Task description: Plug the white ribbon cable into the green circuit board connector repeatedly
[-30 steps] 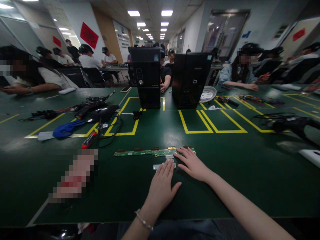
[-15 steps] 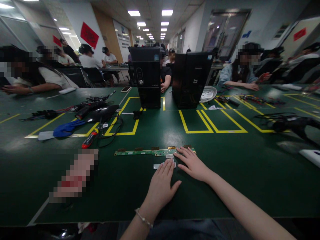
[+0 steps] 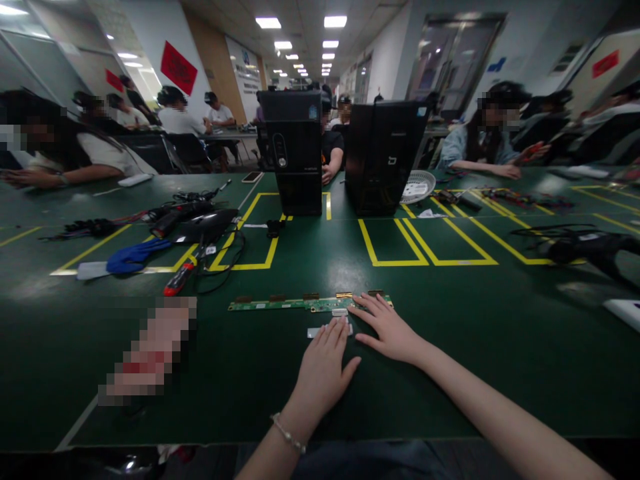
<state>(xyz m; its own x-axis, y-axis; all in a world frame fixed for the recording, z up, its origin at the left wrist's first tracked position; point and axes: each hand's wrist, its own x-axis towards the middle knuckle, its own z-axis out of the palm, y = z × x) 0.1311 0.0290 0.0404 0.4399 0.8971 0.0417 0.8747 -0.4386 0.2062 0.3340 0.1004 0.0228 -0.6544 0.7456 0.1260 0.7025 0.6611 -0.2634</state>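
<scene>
A long narrow green circuit board [image 3: 280,304] lies across the dark green table in front of me. My left hand [image 3: 323,370] rests flat on the table, fingers stretched out, its fingertips on a small pale flat strip [image 3: 315,331] just below the board. My right hand [image 3: 387,328] also lies flat with fingers spread, its fingertips touching the board's right end. Neither hand grips anything.
Two black computer towers [image 3: 296,153] [image 3: 383,157] stand behind yellow floor-tape boxes. To the left lie a red-handled screwdriver [image 3: 176,281], a blue glove [image 3: 134,256] and black cables [image 3: 210,230]. A white basket [image 3: 416,187] sits behind. Other people sit around the tables.
</scene>
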